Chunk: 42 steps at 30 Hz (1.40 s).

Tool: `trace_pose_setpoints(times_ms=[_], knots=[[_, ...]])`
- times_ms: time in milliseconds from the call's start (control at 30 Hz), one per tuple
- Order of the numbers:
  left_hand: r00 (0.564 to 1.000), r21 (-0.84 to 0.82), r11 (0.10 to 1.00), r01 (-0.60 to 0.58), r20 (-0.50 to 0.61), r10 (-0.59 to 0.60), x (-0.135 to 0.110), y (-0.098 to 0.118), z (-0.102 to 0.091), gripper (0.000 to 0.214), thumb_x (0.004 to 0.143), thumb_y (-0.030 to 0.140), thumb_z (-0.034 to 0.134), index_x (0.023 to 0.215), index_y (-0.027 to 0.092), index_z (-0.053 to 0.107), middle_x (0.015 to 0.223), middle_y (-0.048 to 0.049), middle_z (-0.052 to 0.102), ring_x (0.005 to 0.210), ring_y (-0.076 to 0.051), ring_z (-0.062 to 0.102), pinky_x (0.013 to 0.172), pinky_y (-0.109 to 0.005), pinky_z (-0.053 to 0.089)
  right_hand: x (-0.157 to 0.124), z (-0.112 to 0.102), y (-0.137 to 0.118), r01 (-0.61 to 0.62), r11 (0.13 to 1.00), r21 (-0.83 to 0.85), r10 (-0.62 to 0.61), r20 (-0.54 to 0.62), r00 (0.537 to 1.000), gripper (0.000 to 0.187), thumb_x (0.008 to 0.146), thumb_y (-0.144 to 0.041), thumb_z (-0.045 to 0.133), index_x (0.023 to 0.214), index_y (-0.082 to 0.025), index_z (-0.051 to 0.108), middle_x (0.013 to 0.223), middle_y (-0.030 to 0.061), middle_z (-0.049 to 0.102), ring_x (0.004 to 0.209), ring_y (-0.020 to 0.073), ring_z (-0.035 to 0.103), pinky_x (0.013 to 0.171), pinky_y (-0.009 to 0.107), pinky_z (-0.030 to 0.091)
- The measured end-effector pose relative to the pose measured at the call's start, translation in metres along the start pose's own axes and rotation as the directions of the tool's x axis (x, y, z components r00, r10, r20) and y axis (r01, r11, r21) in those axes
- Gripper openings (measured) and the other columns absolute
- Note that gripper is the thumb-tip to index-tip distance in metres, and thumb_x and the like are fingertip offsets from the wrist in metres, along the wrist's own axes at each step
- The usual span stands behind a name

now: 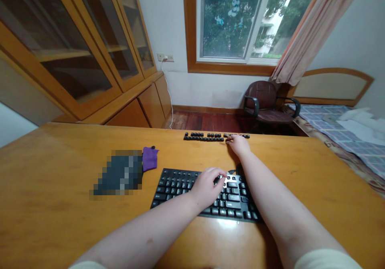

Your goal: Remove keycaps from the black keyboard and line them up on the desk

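Observation:
A black keyboard [186, 189] lies on the wooden desk [60, 205] in front of me, with a bare white patch near its right end where keys are off. My left hand [207, 187] rests on the keyboard beside that patch, fingers curled and pinched on something I cannot make out. My right hand [239, 142] reaches to the desk's far edge and touches a row of loose black keycaps [207, 136] laid out in lines; its fingertips are closed on the row's right part.
A purple cloth [149, 158] and a blurred dark object [120, 174] lie left of the keyboard. Beyond the desk stand a brown armchair [264, 102], a bed [345, 128], glass-door cabinets [90, 48] and a window [237, 20].

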<state>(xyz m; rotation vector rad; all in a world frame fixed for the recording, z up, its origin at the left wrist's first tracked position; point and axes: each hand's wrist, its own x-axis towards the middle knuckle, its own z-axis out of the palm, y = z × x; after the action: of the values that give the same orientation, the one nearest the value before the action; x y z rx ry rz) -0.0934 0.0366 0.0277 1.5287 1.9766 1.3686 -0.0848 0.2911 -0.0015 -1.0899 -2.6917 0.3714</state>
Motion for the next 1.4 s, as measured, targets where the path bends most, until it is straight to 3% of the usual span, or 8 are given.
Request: trace_pose_setpoints(times_ms=[1233, 1300, 1400], knots=[[1.0, 0.021, 1.0, 0.004, 0.014, -0.005, 0.001, -0.001, 0.001, 0.015, 0.082, 0.019, 0.048, 0.088, 0.021, 0.061, 0.092, -0.003, 0.065, 0.091, -0.018, 0.058, 0.084, -0.031, 0.044, 0.001, 0.005, -0.004, 0.027, 0.998, 0.049, -0.025, -0.032, 0.999, 0.022, 0.076, -0.029, 0.059, 0.095, -0.023, 0.069, 0.096, 0.0049, 0.068, 0.09, 0.0191, 0.06, 0.076, 0.026, 0.043], [1.0, 0.03, 1.0, 0.001, 0.02, -0.002, 0.001, -0.001, 0.0, 0.015, 0.082, 0.019, 0.048, 0.089, 0.021, 0.061, 0.092, -0.003, 0.065, 0.091, -0.018, 0.058, 0.083, -0.031, 0.044, -0.001, 0.001, -0.006, 0.035, 0.997, 0.062, -0.031, -0.06, 0.998, 0.023, 0.077, -0.031, 0.057, 0.095, -0.022, 0.068, 0.097, 0.0054, 0.067, 0.091, 0.0192, 0.059, 0.076, 0.026, 0.042], [0.999, 0.067, 0.998, -0.017, 0.046, 0.014, 0.0, -0.001, 0.0, 0.017, 0.082, 0.02, 0.048, 0.092, 0.021, 0.061, 0.094, -0.0036, 0.065, 0.093, -0.019, 0.058, 0.085, -0.032, 0.044, -0.006, -0.016, -0.009, 0.085, 0.984, 0.155, -0.051, -0.211, 0.976, 0.026, 0.081, -0.037, 0.051, 0.092, -0.018, 0.067, 0.095, 0.0079, 0.065, 0.09, 0.0202, 0.057, 0.077, 0.028, 0.042]])
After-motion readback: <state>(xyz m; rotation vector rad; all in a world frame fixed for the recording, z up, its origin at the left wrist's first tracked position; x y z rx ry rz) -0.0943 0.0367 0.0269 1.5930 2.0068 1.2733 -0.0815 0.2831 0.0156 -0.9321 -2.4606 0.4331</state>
